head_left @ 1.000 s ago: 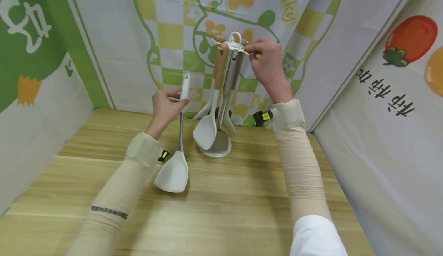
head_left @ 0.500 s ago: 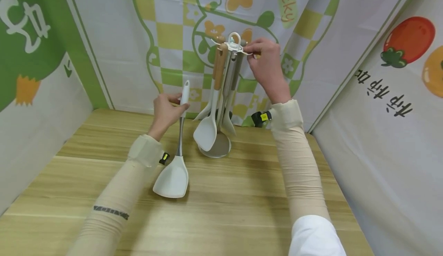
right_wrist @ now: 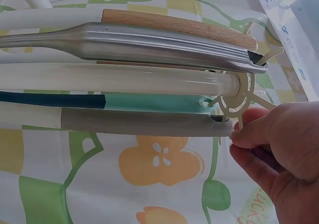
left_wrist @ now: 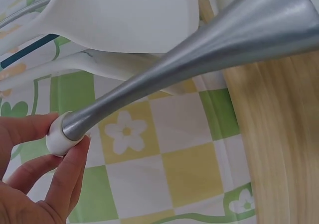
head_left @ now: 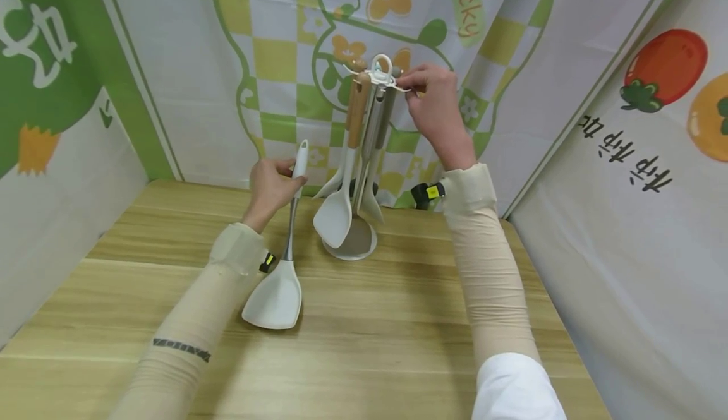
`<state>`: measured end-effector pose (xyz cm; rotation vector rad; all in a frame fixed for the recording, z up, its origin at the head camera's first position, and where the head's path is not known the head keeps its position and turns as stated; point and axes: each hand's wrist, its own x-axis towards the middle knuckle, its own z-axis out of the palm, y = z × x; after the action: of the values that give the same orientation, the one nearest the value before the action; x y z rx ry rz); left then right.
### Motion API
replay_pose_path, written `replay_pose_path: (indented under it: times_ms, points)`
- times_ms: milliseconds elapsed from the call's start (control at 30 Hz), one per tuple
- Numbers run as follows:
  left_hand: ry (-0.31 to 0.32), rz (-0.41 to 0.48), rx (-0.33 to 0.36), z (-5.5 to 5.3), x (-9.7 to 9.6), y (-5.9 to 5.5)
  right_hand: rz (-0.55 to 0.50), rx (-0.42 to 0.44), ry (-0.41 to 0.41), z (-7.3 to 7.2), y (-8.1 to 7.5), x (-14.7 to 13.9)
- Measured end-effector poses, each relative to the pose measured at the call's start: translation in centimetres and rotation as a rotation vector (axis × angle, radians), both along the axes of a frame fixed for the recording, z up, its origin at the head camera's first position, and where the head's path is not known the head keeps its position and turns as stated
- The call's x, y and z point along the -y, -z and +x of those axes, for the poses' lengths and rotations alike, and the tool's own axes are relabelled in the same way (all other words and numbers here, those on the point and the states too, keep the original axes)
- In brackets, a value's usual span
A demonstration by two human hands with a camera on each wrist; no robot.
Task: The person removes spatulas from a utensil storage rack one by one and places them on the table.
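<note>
My left hand pinches the white handle of a spatula between thumb and fingers. Its broad white blade hangs low over the tabletop; whether it touches cannot be told. In the left wrist view, the steel shank rises from my fingers. To the right stands a utensil rack with a round base and a hooked top. At that top my right hand pinches one thin hook arm. Several utensils hang there, among them a wooden-handled turner, a steel-handled tool and a teal-handled one.
The wooden table spreads in front of the rack. A checkered green and white cloth hangs close behind it. Printed panels close off the left and right sides, one with a tomato picture.
My left hand and the spatula have sunk a little, bringing the blade lower and nearer to me. The right hand keeps its pinch on the rack's hook arm. The head view has shifted slightly.
</note>
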<state>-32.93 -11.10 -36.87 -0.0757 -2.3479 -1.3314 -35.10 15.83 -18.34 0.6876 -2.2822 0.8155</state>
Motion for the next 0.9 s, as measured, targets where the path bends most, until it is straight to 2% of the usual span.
replay_pose_path:
  times_ms: [200,567,900]
  points:
    - [-0.010,-0.012,-0.014,-0.1,-0.1,0.3,0.008,-0.011,-0.005,0.1,0.0,-0.1]
    - [-0.022,-0.038,-0.011,-0.7,0.1,1.0,0.017,0.021,0.014,0.3,-0.1,-0.2]
    - [-0.025,-0.063,-0.006,-1.2,0.3,1.8,0.023,0.013,-0.012,0.4,-0.2,-0.2]
